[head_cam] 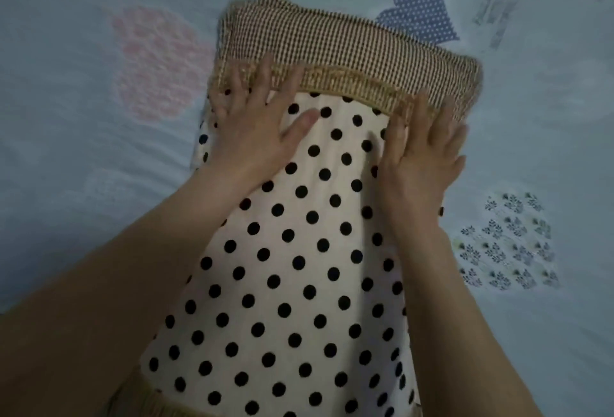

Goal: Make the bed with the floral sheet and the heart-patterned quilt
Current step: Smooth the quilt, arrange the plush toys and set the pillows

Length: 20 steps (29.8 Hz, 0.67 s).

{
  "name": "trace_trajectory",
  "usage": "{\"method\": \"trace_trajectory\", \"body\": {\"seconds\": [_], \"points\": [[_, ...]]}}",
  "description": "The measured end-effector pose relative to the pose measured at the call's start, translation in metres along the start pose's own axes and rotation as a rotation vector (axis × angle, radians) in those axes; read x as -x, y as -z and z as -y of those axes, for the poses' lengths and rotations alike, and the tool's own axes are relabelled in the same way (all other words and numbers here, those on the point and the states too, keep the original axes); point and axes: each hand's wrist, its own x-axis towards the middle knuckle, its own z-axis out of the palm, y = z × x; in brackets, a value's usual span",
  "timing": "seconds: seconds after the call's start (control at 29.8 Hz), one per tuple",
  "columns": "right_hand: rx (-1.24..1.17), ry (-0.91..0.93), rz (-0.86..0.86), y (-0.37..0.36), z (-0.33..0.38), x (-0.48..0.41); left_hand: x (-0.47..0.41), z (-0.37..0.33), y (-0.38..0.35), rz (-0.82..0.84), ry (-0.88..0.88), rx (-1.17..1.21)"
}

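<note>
Left hand point(255, 137) and right hand point(422, 157) press polka-dot pillow point(299, 267) on heart-patterned quilt point(83, 117).

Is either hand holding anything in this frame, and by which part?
Nothing is held. The left hand and right hand press flat, fingers straight, on the polka-dot pillow near its checked band.

Our left hand point(255, 130) flat, palm down, fingers spread, thumb out; our right hand point(420, 155) flat, fingers straight.
</note>
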Motion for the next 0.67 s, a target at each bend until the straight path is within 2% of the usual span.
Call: {"method": "trace_trajectory", "body": {"seconds": [0.07, 0.1, 0.13, 0.2, 0.27, 0.34, 0.4, 0.44, 0.57, 0.6, 0.67], "points": [[-0.005, 0.088, -0.212, 0.020, 0.009, 0.025, 0.028, -0.009, 0.017, -0.150, -0.093, -0.062], [0.028, 0.157, -0.235, 0.019, 0.014, 0.043, 0.047, -0.012, 0.015, -0.171, -0.121, -0.095], [0.106, 0.206, -0.183, 0.009, 0.016, 0.062, 0.066, -0.014, 0.004, -0.133, -0.138, -0.138], [0.295, 0.230, 0.003, -0.025, 0.009, 0.097, 0.093, -0.012, -0.025, 0.044, -0.131, -0.219], [0.334, 0.192, 0.109, -0.039, 0.001, 0.098, 0.095, -0.004, -0.039, 0.120, -0.095, -0.226], [0.231, 0.149, 0.070, -0.025, 0.011, 0.089, 0.087, -0.010, -0.022, 0.061, -0.058, -0.160], [0.163, 0.126, -0.106, -0.007, 0.020, 0.092, 0.090, -0.018, -0.005, -0.064, -0.063, -0.104], [0.177, 0.151, -0.146, -0.006, 0.018, 0.100, 0.098, -0.020, -0.006, -0.074, -0.074, -0.090], [0.344, 0.234, 0.186, -0.028, 0.003, 0.147, 0.141, -0.013, -0.036, 0.168, -0.126, -0.233], [0.325, 0.233, 0.215, -0.027, 0.000, 0.145, 0.144, -0.010, -0.036, 0.151, -0.081, -0.211], [0.238, 0.165, 0.138, -0.004, 0.001, 0.127, 0.140, -0.006, -0.012, 0.083, 0.084, -0.152]]}}
